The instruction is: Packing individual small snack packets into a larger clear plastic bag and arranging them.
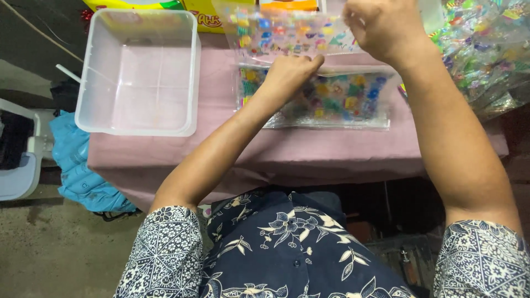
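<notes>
Closest to you is your dark blue shirt (287,248) with white flowers on it. Past your shirt is the near edge of the table with the pink cloth (309,154). That table is the spot to find everything else from.

On the middle of the table lies a flat clear bag full of bright little beads (342,99). Your left hand (290,74) rests on the left part of that bag. Its fingers are curled in and pressed together, and the thumb pokes out to the right along the bag's top edge.

A bit farther, above the far side of the table, your right hand (383,25) is up in the air. Its fingers are pinched shut on the top of a second clear bag of beads (287,33), which hangs just behind the flat bag.

On the left end of the table sits a clear plastic tub (138,72). At the far right corner is a heap of shiny bags (486,49). At the far edge you see a yellow box (204,14). Down left of the table lies a blue bag (77,165).
</notes>
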